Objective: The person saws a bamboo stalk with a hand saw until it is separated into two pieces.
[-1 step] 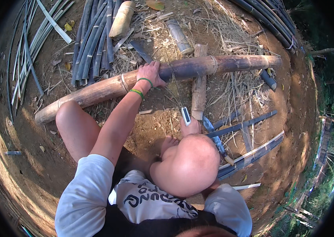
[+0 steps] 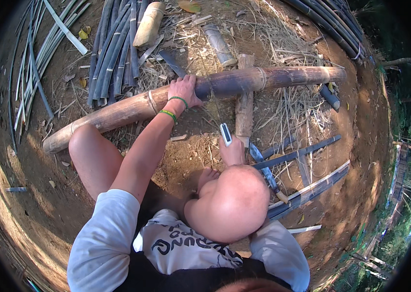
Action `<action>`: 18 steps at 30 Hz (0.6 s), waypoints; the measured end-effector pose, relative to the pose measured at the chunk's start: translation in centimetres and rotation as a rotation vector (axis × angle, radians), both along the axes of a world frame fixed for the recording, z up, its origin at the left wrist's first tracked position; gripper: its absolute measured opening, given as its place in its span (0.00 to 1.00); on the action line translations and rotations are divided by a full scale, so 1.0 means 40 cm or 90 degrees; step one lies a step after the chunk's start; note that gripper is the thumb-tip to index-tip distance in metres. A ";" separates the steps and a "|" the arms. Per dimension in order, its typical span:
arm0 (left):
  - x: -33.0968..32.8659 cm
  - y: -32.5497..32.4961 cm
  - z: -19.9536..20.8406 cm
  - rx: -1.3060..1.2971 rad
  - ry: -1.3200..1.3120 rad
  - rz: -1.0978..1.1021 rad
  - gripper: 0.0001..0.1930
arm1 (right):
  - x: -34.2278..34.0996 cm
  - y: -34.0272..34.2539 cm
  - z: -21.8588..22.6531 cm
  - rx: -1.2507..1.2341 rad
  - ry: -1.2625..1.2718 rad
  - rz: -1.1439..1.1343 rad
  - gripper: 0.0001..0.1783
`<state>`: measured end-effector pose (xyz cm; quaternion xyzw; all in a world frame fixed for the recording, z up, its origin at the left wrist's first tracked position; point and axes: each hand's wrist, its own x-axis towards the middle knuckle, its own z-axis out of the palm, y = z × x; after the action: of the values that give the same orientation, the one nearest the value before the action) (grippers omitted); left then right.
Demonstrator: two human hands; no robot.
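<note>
A thick brown bamboo pole lies crosswise in front of me, darkened around its middle. My left hand grips it from above, thumb on the near side, beside the dark stretch. Low in front of the pole, my right hand is wrapped round the white and dark handle of a hand saw. From that handle the thin blade runs up and away, crossing the pole just right of my left hand. How deep the blade sits cannot be made out. My right knee hides most of my right forearm.
A wooden block props the pole from below. By my right knee lie a knife with a wooden handle and dark bamboo strips. Dark bamboo lengths and pale strips are heaped at the far left. Short bamboo pieces lie beyond.
My right hand has pushed the saw slightly forward, away from me. My left hand and the pole stay in place.
</note>
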<state>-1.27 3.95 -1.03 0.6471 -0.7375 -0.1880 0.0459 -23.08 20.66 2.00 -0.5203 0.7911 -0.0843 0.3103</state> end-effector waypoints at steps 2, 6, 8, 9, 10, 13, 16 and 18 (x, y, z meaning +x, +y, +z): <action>0.019 -0.016 0.004 -0.032 -0.040 0.010 0.53 | 0.049 -0.107 -0.012 -0.048 -0.065 0.037 0.23; 0.034 -0.036 -0.003 -0.004 -0.014 0.007 0.50 | 0.066 -0.155 -0.003 -0.046 -0.076 0.051 0.23; 0.064 -0.021 -0.018 0.002 -0.015 0.007 0.50 | 0.060 -0.067 0.053 -0.001 -0.084 0.044 0.23; 0.046 -0.029 -0.013 -0.007 0.000 0.001 0.50 | 0.003 0.035 0.055 -0.005 -0.120 0.011 0.23; 0.037 -0.033 -0.012 -0.016 0.012 0.005 0.50 | -0.043 0.113 0.042 -0.008 -0.159 -0.013 0.23; 0.015 -0.013 -0.031 -0.101 -0.013 0.014 0.50 | -0.050 0.102 0.012 -0.023 -0.107 -0.008 0.24; 0.016 -0.017 -0.026 -0.111 0.021 0.010 0.49 | 0.096 -0.222 0.005 -0.044 -0.126 0.035 0.29; 0.034 -0.044 -0.001 -0.032 0.020 0.000 0.47 | 0.116 -0.234 -0.029 -0.104 -0.111 0.046 0.28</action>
<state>0.10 2.19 -1.08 0.6427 -0.7410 -0.1795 0.0743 -18.45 11.28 0.85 -0.5630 0.7324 -0.1821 0.3369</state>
